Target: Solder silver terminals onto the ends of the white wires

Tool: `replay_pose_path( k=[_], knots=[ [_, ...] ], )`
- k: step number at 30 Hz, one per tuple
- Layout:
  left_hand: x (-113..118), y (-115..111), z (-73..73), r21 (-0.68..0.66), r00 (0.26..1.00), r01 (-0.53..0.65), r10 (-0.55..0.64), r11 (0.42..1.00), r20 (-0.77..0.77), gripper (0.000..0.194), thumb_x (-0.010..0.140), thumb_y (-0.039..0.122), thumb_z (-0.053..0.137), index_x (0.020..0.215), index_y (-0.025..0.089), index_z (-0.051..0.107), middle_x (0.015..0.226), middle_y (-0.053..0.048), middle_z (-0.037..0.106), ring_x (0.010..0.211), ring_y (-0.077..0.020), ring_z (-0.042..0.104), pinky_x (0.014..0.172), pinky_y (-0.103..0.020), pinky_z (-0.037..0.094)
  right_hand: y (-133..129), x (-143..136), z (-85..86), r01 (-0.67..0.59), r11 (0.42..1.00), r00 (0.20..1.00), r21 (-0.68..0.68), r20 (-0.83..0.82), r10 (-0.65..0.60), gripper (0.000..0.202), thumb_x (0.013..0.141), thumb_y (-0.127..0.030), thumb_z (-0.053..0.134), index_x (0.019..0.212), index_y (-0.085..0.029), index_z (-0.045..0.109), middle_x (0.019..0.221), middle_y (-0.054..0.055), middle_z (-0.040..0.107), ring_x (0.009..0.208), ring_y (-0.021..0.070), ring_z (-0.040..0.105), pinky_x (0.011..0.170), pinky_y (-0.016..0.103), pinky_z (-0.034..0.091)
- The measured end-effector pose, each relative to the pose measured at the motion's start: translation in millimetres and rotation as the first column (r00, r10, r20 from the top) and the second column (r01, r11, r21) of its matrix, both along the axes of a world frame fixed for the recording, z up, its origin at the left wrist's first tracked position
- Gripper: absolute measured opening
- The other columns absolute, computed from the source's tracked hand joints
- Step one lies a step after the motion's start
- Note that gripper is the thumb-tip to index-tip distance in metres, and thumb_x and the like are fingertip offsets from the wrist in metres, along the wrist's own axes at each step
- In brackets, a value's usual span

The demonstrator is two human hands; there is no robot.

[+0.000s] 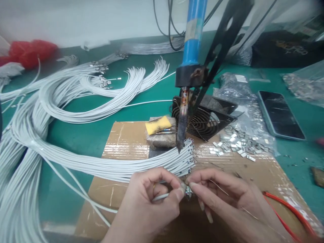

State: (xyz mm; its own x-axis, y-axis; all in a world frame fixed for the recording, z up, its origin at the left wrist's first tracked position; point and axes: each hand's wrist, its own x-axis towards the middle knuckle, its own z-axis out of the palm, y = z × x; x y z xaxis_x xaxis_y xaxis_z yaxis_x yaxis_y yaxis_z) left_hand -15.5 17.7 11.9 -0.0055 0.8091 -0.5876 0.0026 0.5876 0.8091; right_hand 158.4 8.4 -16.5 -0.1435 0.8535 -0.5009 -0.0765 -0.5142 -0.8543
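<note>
Between thumb and fingers, my left hand [154, 202] pinches a white cable [160, 197] near its end. A small shiny metal piece [188, 191] sits at the cable's tip, between both hands. My right hand [225, 199] is closed, its thumb and index finger pressed together at that metal piece; a thin wire [219, 186] runs across this hand. Just beyond the hands lies a bundle of white cables [141, 167] with dark tips. The soldering iron [182, 125] hangs point down above the bundle's ends, clamped in a black bracket [220, 44].
Cardboard [126, 138] covers part of the green table [83, 135]. A yellow sponge [158, 125] rests on a block beside a black fan [205, 121]. Loose metal clips [235, 143], a phone [280, 114] and red-handled pliers [291, 209] lie right; coiled cables [27, 162] fill the left.
</note>
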Motion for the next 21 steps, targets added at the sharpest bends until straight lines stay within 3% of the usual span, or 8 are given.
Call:
replay_pose_path(
  k=[4,10,17,21],
  knots=[
    [-2.1,-0.2,-0.5,-0.015,1.0,0.005,-0.004,1.0,0.017,0.013,0.063,0.024,0.077,0.062,0.016,0.068,0.062,0.001,0.06,0.042,-0.0037,0.035,0.044,-0.02,0.022,2.7,3.3,-1.7,-0.094,0.992,0.99,-0.087,-0.117,0.084,0.029,0.08,-0.048,0.091,0.087,-0.022,0.081,0.064,-0.002,0.064,0.056,0.0073,0.054,0.05,0.011,0.043],
    [-2.4,0.1,-3.3,-0.005,0.997,0.002,-0.002,1.0,0.082,0.014,0.063,0.02,0.079,0.059,0.015,0.066,0.07,-0.003,0.07,0.042,-0.0027,0.04,0.043,-0.018,0.026,1.0,5.9,-8.5,-0.111,0.98,0.978,-0.168,-0.196,0.077,0.031,0.078,-0.048,0.093,0.086,-0.022,0.079,0.068,0.0,0.067,0.059,0.0087,0.057,0.053,0.013,0.045],
    [-1.2,-0.7,-4.1,-0.025,0.985,-0.003,0.007,1.0,0.172,0.017,0.063,0.016,0.081,0.06,0.014,0.065,0.069,-0.003,0.074,0.046,-0.003,0.046,0.045,-0.015,0.031,4.4,0.8,8.4,-0.047,0.98,0.99,-0.195,-0.139,0.019,0.032,0.068,-0.045,0.098,0.076,-0.02,0.079,0.061,-0.003,0.063,0.055,0.0055,0.052,0.051,0.011,0.041],
    [-1.4,-1.4,-5.7,-0.035,0.979,-0.003,0.01,0.999,0.204,0.018,0.063,0.014,0.083,0.061,0.014,0.065,0.071,-0.003,0.075,0.045,-0.0019,0.045,0.044,-0.014,0.03,4.0,4.8,5.5,-0.092,0.985,0.988,-0.147,-0.136,0.072,0.032,0.075,-0.049,0.093,0.079,-0.021,0.079,0.065,-0.002,0.064,0.058,0.0062,0.054,0.052,0.01,0.042]
  ],
)
